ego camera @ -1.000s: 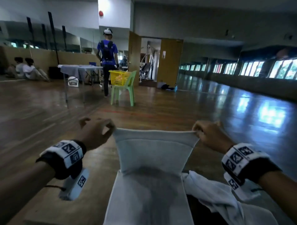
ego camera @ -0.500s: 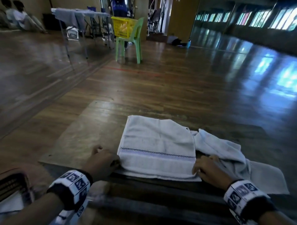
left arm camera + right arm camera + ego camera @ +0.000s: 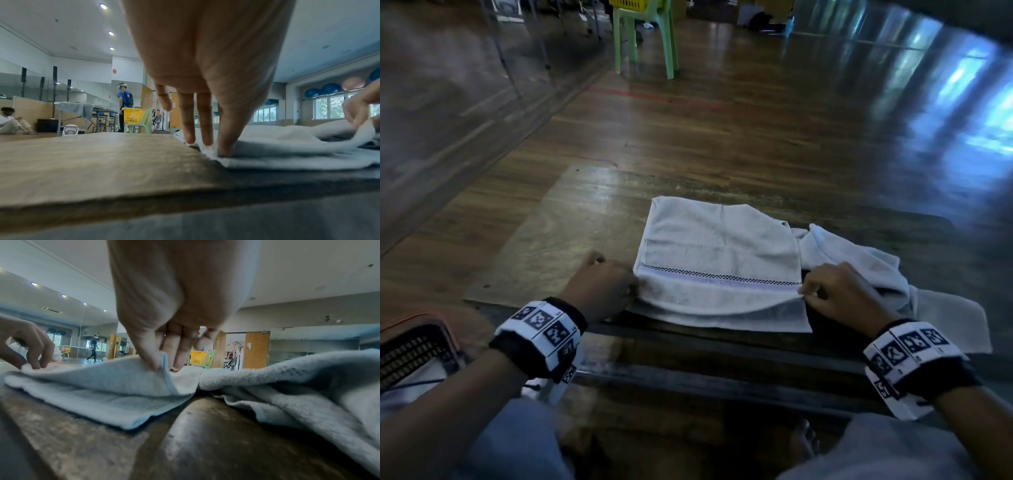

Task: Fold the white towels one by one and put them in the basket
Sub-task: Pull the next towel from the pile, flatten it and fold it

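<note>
A white towel with a checked stripe lies folded on the wooden table. My left hand pinches its near left corner, thumb and fingertips down on the cloth. My right hand pinches the near right corner of the upper layer, which is raised a little off the layer below. In the right wrist view the thumb and fingers hold the hem. A second, crumpled white towel lies just right of the folded one. A dark mesh basket with an orange rim stands at my lower left.
The table's near edge runs just before my wrists, my knees below it. Far ahead a green chair carries a yellow basket, with a person in blue and a covered table beside it. Wooden floor lies between.
A second ago both hands held the towel up by its corners. They then laid it folded on the table, and now pinch the near corners of the upper layer.
</note>
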A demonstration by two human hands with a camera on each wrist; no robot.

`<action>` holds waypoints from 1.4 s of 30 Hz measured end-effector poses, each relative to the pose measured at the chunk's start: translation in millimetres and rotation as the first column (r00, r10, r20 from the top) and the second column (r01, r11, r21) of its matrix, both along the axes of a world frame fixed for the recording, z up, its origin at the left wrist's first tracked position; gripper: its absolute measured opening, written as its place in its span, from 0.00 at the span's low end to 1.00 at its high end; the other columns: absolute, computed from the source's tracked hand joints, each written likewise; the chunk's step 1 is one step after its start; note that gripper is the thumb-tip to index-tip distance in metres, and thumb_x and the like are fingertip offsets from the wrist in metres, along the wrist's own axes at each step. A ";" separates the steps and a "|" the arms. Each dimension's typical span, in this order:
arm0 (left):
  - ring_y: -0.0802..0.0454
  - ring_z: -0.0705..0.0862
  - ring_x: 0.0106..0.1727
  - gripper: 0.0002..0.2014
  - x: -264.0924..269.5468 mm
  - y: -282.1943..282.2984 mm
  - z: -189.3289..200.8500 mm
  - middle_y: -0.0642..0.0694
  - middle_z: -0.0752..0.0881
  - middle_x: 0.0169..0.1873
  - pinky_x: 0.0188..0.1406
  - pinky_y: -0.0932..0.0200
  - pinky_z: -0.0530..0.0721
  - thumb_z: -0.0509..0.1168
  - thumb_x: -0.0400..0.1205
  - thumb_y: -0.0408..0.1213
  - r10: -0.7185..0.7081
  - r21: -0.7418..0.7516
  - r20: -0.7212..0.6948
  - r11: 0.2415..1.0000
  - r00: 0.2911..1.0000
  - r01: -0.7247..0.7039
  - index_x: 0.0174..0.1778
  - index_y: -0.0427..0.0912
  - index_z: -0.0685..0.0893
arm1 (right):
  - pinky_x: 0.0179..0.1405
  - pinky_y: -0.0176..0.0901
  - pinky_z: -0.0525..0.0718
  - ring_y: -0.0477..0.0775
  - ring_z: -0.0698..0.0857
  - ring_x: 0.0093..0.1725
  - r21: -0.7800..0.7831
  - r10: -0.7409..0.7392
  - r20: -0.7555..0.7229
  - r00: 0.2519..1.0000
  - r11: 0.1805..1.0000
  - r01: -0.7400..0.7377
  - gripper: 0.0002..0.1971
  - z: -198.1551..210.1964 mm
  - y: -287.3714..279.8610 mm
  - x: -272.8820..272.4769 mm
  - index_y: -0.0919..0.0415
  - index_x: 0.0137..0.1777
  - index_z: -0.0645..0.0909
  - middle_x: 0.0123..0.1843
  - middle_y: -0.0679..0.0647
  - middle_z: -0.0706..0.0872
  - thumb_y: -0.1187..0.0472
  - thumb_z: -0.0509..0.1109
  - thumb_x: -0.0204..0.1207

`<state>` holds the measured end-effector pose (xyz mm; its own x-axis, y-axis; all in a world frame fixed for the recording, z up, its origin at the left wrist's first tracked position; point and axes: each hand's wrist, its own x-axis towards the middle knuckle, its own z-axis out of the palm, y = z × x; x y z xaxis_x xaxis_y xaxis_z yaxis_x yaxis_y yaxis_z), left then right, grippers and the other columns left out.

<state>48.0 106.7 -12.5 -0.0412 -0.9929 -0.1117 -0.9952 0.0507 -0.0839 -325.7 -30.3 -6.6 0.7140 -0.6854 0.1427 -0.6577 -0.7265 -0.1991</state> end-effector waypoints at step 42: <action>0.61 0.85 0.41 0.03 23.6 -4.2 58.6 0.54 0.87 0.39 0.42 0.64 0.82 0.73 0.75 0.34 -0.225 -0.550 -0.531 0.825 0.817 -0.130 0.42 0.43 0.85 | 0.47 0.45 0.81 0.52 0.84 0.46 -0.179 -0.117 0.357 0.927 0.965 0.191 0.10 44.6 12.3 -4.3 0.57 0.44 0.81 0.44 0.50 0.86 0.70 0.74 0.67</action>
